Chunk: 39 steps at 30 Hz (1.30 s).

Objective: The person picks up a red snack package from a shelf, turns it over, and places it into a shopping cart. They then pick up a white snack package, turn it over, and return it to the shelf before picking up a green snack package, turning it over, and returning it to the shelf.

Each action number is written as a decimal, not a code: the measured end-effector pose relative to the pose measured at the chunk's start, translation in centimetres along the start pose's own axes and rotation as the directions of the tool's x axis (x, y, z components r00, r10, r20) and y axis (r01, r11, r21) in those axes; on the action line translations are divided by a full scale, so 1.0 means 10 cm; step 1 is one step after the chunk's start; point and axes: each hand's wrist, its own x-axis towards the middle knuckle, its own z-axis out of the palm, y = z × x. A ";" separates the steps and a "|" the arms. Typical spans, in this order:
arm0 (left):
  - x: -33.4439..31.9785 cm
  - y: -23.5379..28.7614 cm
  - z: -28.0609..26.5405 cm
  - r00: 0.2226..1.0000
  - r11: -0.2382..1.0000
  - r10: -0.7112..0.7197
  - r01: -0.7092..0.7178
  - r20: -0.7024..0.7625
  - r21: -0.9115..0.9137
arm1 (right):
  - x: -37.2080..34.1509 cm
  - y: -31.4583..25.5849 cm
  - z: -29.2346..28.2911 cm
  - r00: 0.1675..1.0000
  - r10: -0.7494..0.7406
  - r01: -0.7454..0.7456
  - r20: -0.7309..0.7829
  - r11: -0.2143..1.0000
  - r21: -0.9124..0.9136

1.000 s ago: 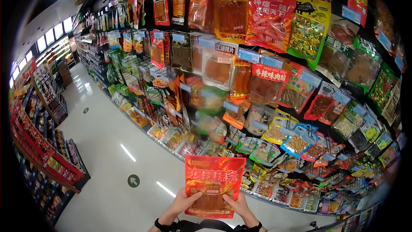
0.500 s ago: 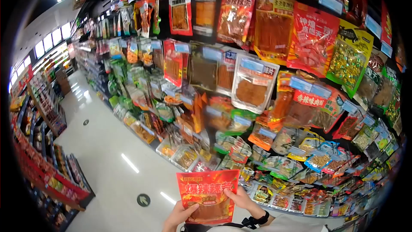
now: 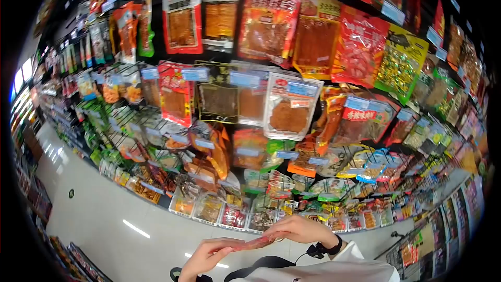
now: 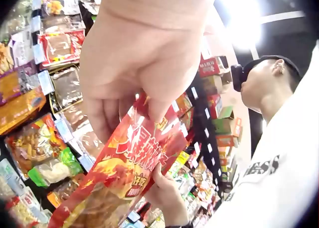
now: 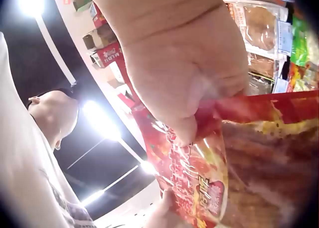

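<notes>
Both hands hold a red snack packet (image 3: pixel 258 242) with a clear window, and brown strips show through it in the right wrist view. From the head it appears almost edge-on, low in front of the body. My left hand (image 3: pixel 211 255) pinches one end between thumb and fingers. At the other end, my right hand (image 3: pixel 302 230) grips the edge with bent fingers. Up close in the left wrist view, the left hand (image 4: pixel 144 63) pinches the packet's edge. In the right wrist view the right hand (image 5: pixel 184 68) has its thumb on the printed front.
A tall rack of hanging snack packets (image 3: pixel 269 21) fills the space ahead, with blue price tags (image 3: pixel 245 79) along its rows. White trays (image 3: pixel 207 208) of small packs line its bottom. Pale floor (image 3: pixel 104 230) runs along it, and another shelf (image 3: pixel 68 261) stands at lower left.
The packet has tipped from facing me to nearly edge-on, and both hands have turned with it. The head view has swung, bringing the rack more squarely ahead.
</notes>
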 end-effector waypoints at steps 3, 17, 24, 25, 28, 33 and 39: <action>0.33 0.37 -0.21 0.984 0.985 -0.011 -0.020 0.177 0.171 | -0.13 0.01 -0.20 0.998 -0.065 0.063 -0.020 0.994 -0.084; 1.88 1.18 -0.08 0.323 0.927 -0.115 -0.304 0.940 0.218 | -0.84 -0.41 -0.93 0.983 -0.094 0.132 0.157 0.957 -0.258; 2.26 1.86 -0.29 0.162 0.876 -0.077 -0.461 0.984 0.145 | -0.56 -1.13 -1.38 0.963 -0.095 0.196 0.251 0.889 -0.415; 2.28 1.94 -0.35 0.129 0.914 -0.216 -0.322 0.968 0.246 | -0.50 -1.22 -1.45 0.956 -0.071 0.200 0.285 0.868 -0.454; 2.37 2.19 -0.56 0.127 0.927 -0.300 -0.197 0.946 0.320 | -0.26 -1.51 -1.69 0.953 -0.056 0.228 0.296 0.778 -0.585; 2.47 2.64 -1.10 0.626 0.745 0.148 -0.579 0.766 0.330 | 0.10 -1.63 -2.14 0.973 -0.129 0.054 -0.192 0.934 -0.353; 3.00 2.98 -1.21 0.909 0.913 0.408 -0.408 0.088 -0.016 | 0.92 -1.65 -2.66 0.688 -0.155 0.025 -0.709 0.981 -0.190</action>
